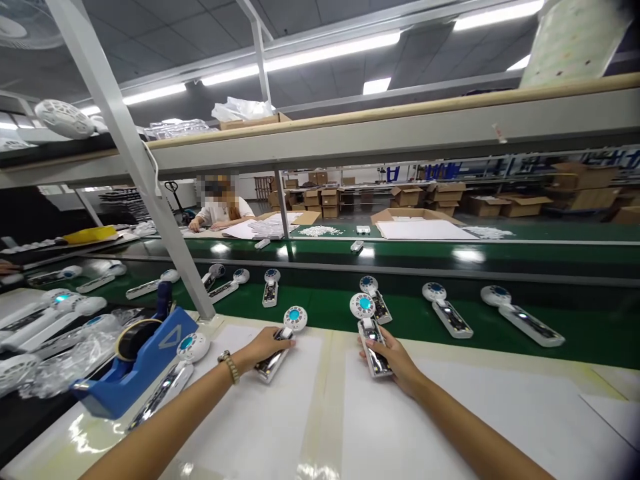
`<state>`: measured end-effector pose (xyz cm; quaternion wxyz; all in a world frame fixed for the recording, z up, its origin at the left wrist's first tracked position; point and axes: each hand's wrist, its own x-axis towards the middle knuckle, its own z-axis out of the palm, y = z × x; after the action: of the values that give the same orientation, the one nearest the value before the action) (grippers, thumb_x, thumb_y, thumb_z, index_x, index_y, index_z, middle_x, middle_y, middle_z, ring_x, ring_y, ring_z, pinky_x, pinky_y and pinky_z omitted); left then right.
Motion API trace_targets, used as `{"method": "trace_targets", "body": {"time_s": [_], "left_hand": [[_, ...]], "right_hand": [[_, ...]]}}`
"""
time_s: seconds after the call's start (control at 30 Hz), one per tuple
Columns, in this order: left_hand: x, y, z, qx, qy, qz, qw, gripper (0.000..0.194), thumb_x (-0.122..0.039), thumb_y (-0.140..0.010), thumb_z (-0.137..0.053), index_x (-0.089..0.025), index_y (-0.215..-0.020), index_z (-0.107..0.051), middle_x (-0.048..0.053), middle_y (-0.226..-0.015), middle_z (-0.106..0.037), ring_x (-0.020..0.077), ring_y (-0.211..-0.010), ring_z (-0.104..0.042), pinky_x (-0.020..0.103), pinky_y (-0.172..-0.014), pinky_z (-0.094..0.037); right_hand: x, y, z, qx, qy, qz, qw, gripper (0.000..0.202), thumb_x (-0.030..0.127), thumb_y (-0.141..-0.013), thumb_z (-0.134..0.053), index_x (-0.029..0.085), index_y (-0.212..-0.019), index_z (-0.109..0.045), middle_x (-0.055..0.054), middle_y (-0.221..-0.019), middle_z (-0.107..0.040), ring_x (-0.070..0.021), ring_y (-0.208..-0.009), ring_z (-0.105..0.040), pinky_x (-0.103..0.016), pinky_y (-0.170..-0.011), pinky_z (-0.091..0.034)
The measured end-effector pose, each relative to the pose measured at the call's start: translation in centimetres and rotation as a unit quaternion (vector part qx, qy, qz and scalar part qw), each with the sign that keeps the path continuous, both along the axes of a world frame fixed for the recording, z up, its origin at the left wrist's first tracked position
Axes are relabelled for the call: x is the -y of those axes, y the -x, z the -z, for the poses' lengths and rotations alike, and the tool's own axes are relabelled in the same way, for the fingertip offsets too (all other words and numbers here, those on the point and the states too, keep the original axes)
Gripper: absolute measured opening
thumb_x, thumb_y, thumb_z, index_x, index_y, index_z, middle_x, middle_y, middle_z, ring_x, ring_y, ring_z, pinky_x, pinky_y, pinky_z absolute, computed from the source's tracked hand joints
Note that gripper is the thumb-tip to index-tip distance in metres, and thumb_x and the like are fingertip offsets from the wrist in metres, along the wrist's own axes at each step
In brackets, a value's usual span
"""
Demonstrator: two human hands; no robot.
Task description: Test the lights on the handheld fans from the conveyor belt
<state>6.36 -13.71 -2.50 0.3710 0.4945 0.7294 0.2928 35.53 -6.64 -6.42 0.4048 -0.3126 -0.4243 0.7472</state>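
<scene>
My left hand is closed round the handle of a white handheld fan, its round head with a blue centre tilted to the upper right. My right hand grips a second handheld fan by its handle. Both handles are open on top, with dark circuit parts showing inside. Just behind the right-hand fan, another fan lies on the green conveyor belt. A further fan rests on the white worktop, left of my left hand.
Several more fans lie along the belt. A blue tape dispenser stands at the left beside clear plastic bags. A slanted metal post rises there, under a long shelf. Across the belt sits a person.
</scene>
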Motion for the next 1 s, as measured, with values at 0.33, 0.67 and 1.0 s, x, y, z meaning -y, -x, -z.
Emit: {"method": "trace_targets", "body": {"time_s": [0.33, 0.67, 1.0], "left_hand": [[-5.0, -9.3, 3.4, 0.472, -0.078, -0.009, 0.878, 0.039, -0.027, -0.067, -0.071, -0.018, -0.098, -0.049, 0.007, -0.090, -0.061, 0.0193, -0.079, -0.063, 0.032, -0.071, -0.051], [-4.4, -11.2, 4.0, 0.429, -0.118, 0.003, 0.896, 0.041, -0.010, -0.067, -0.048, -0.021, -0.105, -0.036, 0.002, -0.083, -0.059, 0.0151, -0.057, -0.061, 0.027, -0.051, -0.048], [-4.1, -11.7, 4.2, 0.413, -0.101, 0.044, 0.904, 0.047, -0.011, -0.065, -0.051, -0.021, -0.107, -0.032, 0.006, -0.098, -0.053, 0.0201, -0.072, -0.064, 0.037, -0.066, -0.051]], "right_hand": [[-0.1, -0.5, 0.4, -0.010, 0.022, 0.053, 0.998, 0.064, 0.027, -0.069, -0.064, 0.023, -0.126, -0.035, -0.004, -0.093, -0.066, -0.0211, -0.074, -0.067, -0.030, -0.061, -0.053], [-0.3, -0.4, 1.0, 0.013, 0.000, 0.050, 0.999, 0.066, 0.036, -0.065, -0.069, 0.019, -0.121, -0.038, -0.010, -0.100, -0.066, -0.0256, -0.077, -0.067, -0.037, -0.067, -0.052], [-0.2, -0.3, 1.3, 0.028, 0.012, 0.052, 0.998, 0.070, 0.037, -0.059, -0.075, 0.019, -0.119, -0.043, -0.009, -0.095, -0.067, -0.0270, -0.079, -0.067, -0.037, -0.069, -0.052]]}}
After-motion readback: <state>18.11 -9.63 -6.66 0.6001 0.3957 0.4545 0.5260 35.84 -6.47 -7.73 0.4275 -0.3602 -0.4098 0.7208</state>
